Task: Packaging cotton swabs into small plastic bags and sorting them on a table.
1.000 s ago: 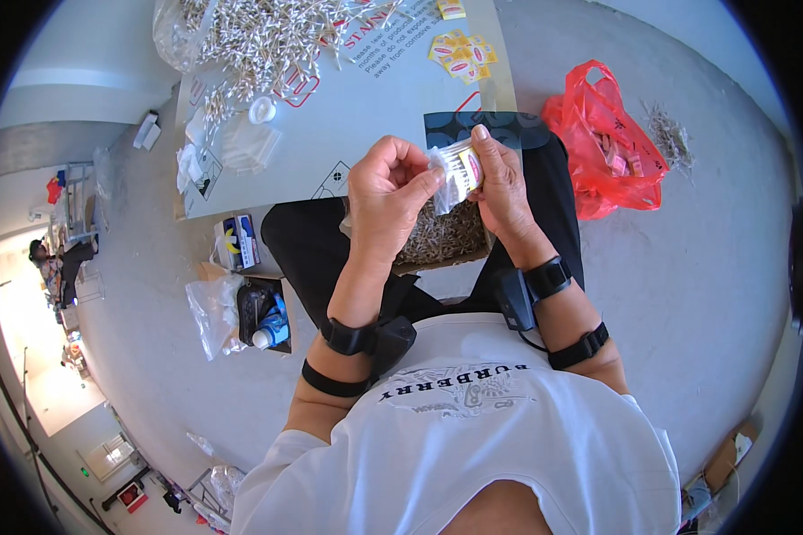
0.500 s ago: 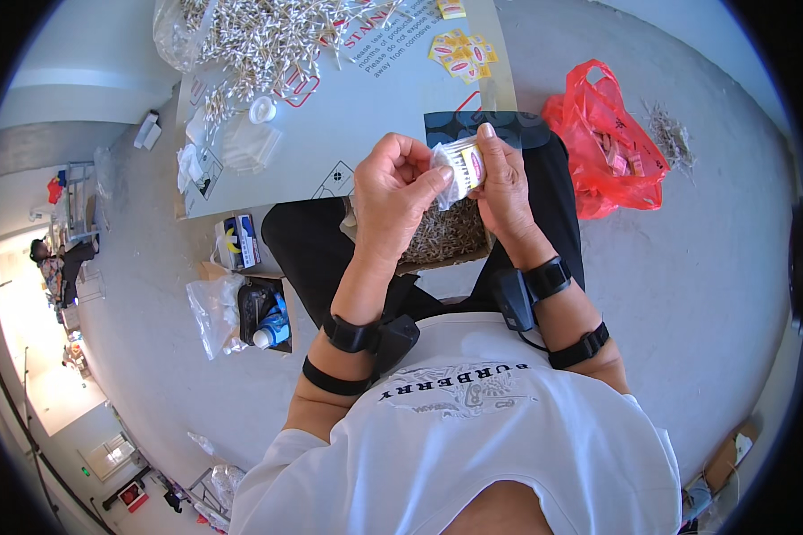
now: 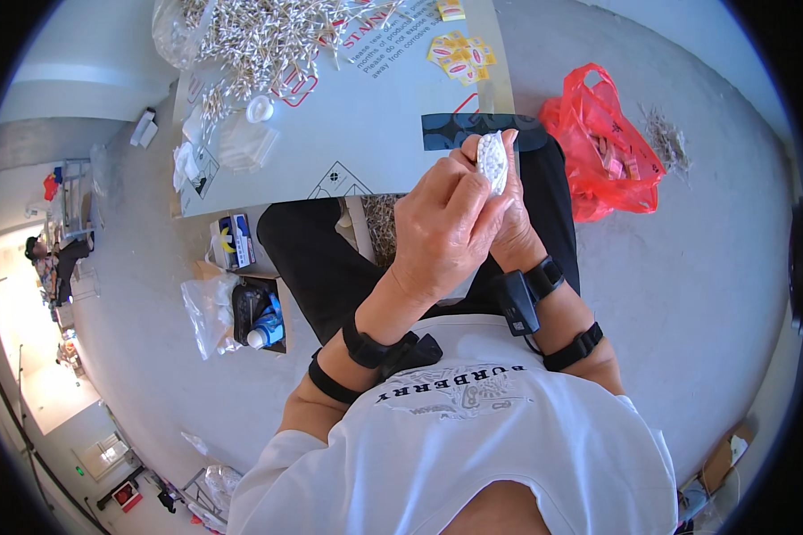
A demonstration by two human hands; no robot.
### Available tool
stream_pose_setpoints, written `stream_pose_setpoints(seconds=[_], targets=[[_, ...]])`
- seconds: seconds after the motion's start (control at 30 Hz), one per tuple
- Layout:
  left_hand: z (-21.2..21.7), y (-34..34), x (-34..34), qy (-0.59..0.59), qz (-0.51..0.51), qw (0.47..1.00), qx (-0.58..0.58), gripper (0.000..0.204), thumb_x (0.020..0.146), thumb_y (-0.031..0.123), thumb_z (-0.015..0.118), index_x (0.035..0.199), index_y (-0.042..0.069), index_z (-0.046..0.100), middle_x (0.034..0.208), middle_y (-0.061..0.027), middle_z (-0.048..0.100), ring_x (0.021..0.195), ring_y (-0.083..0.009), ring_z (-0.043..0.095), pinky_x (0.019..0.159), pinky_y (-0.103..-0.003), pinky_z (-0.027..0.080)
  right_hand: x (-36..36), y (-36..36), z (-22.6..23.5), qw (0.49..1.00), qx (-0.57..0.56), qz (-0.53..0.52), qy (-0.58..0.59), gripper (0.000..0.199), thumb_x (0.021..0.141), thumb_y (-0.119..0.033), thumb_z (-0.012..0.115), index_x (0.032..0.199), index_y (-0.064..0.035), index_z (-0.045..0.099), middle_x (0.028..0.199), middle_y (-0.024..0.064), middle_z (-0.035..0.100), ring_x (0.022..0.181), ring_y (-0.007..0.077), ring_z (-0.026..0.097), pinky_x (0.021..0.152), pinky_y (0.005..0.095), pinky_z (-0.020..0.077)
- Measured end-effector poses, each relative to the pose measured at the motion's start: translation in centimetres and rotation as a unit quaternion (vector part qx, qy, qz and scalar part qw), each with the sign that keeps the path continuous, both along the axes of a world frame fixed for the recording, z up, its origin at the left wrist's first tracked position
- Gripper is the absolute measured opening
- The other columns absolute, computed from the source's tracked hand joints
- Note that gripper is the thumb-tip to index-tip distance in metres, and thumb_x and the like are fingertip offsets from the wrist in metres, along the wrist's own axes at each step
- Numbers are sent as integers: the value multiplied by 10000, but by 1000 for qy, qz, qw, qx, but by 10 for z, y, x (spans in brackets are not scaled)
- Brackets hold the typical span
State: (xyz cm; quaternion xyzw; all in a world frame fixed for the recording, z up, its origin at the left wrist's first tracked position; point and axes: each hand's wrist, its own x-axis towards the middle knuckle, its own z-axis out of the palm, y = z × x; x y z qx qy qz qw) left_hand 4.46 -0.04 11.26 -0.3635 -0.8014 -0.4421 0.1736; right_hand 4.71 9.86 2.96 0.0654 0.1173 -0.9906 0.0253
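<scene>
Holding one bundle of white cotton swabs [image 3: 492,162], rounded ends facing the camera, the left hand [image 3: 446,218] and right hand [image 3: 515,230] meet close to the surface's near edge, both sets of fingers closed around it. Between two dark-trousered knees sits one box of loose swabs [image 3: 382,230]. The grey surface [image 3: 357,125], printed in red and black, carries one dark sheet [image 3: 446,132] at its near right corner, overlapping translucent bags [image 3: 248,145] at left, one round white piece [image 3: 260,109] beside those, yellow cards [image 3: 461,59] (overlap hides their number), and a swab heap [image 3: 259,45] beyond counting. On the grey floor [image 3: 709,250], one red bag [image 3: 589,189] stands right; one blue bottle [image 3: 270,328] lies left. Far left, one person [image 3: 61,265] is near a bright opening.
</scene>
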Motion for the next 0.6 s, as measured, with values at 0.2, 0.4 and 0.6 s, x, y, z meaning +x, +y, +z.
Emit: stream_pose_setpoints(seconds=[0.2,0.4,0.6], targets=[[6,6,4,-16,4,1000,18,247,709,42,757,815,42,533,694,-45,525,509,-132,514,450,-237,411,2,1,3,998,-55,16,40,580,898,-615,335,892,-81,561,754,19,543,660,125,509,558,281,448],[5,1,-2,-59,46,995,72,264,719,15,735,886,23,530,802,-50,532,549,-87,480,461,-210,389,2,6,-12,997,-75,-9,5,493,916,-524,412,1067,-77,552,980,60,621,924,199,601,843,373,487],[2,-3,-9,-104,50,991,62,257,711,10,731,890,25,547,832,-56,516,603,-124,497,498,-232,414,-1,1,-10,998,11,-55,-20,417,939,-444,443,1088,-69,548,1026,71,624,951,201,609,864,374,490]])
